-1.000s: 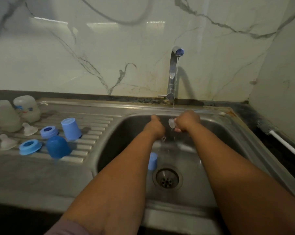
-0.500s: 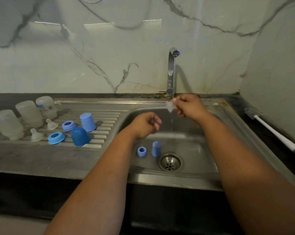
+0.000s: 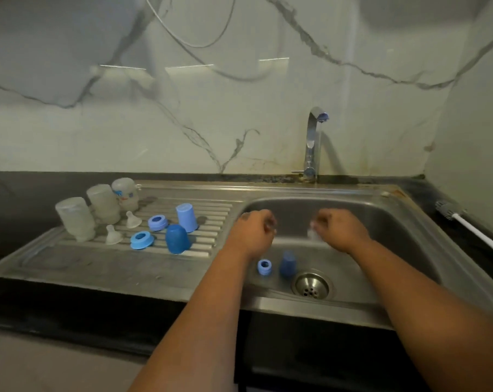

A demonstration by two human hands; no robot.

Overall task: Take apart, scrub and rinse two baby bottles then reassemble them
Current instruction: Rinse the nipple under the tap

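My right hand (image 3: pixel 340 232) hangs over the sink basin (image 3: pixel 395 222), pinching a small clear nipple (image 3: pixel 312 232) that is blurred. To its left, my left hand (image 3: pixel 253 229) is curled into a fist with nothing visible in it. On the basin floor, a blue ring (image 3: pixel 264 267) and a blue cap (image 3: pixel 287 264) lie beside the drain (image 3: pixel 312 287). On the drainboard (image 3: pixel 70 258), three clear bottle bodies (image 3: pixel 104 203) stand upside down. Next to them are two clear nipples (image 3: pixel 113 235), two blue rings (image 3: pixel 142 240) and two blue caps (image 3: pixel 177 239).
The chrome tap (image 3: pixel 313 142) rises behind the basin, against the marble wall. A bottle brush (image 3: pixel 449 210) with a white handle lies on the dark counter to the right of the sink. The wall corner is close on the right.
My right hand has dropped from under the tap spout down into the basin, still holding the nipple. My left hand stays curled over the sink. The view has pulled back.
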